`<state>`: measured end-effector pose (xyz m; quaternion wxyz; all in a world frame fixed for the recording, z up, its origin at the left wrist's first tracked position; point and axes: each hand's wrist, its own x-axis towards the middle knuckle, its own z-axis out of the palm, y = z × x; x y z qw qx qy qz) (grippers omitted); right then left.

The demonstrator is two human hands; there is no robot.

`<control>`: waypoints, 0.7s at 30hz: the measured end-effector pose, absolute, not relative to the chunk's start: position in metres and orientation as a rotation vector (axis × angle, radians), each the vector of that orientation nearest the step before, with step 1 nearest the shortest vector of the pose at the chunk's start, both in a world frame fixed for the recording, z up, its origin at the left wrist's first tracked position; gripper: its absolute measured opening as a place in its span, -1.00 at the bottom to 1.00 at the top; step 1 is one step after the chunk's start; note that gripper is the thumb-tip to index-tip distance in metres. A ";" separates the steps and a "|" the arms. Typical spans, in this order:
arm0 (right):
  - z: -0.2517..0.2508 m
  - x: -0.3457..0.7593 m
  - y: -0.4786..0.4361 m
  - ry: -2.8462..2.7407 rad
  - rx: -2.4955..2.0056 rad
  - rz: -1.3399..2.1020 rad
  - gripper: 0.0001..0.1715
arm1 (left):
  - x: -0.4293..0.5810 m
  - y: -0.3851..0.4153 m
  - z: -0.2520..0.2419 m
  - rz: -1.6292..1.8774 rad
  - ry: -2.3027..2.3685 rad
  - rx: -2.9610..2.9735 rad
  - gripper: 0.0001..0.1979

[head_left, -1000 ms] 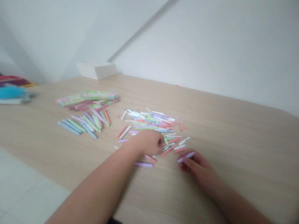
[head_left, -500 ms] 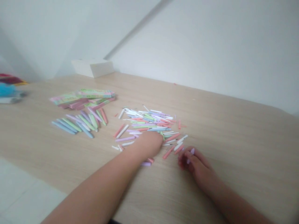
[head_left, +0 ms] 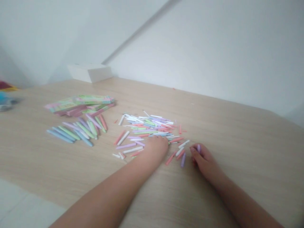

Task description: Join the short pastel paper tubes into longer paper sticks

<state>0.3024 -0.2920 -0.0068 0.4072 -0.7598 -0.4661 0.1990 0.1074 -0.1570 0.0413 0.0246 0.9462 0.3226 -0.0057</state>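
The single view looks from the wearer's head, forward and down across the wood-grain tabletop (head_left: 237,133). It sits close enough that the left hand (head_left: 157,147) and right hand (head_left: 201,155) reach mid-frame from below. The pale wall (head_left: 213,44) fills the top; tiled floor (head_left: 19,205) shows at lower left.

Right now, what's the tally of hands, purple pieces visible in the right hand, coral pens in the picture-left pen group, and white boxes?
Hands: 2 (left hand, right hand)
Held purple piece: 1
Coral pen: 1
White box: 1
Total: 5
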 end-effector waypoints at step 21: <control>0.057 0.288 -0.142 -1.704 -1.907 0.097 -0.55 | 0.113 -0.134 0.035 0.011 0.987 2.726 -0.65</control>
